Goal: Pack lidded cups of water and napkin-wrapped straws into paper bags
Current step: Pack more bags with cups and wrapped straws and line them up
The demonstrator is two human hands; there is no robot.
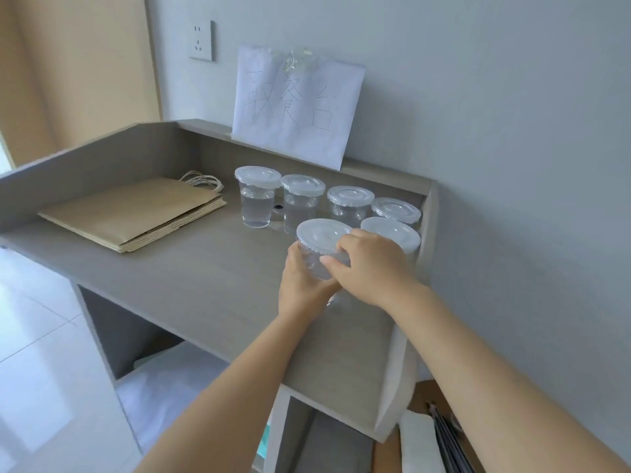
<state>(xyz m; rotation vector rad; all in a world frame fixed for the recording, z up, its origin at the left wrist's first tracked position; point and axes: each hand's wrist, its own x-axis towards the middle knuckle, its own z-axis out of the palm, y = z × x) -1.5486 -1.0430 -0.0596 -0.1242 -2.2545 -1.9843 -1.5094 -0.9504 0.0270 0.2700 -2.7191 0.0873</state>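
Observation:
A clear plastic cup of water with a white lid [321,238] stands on the grey desk [191,268], held from both sides. My left hand [300,285] wraps the cup's body from the left. My right hand [367,264] grips its upper right side just under the lid. Several more lidded cups [257,196] stand in a row behind it along the back right. A flat stack of brown paper bags [133,213] with twine handles lies at the desk's back left. No straws or napkins show on the desk.
The desk has raised grey side walls and a back ledge, where a handwritten paper sign [293,104] leans on the wall. A wall socket [203,40] sits above. White paper and dark strips [440,442] lie low at the right, beside the desk.

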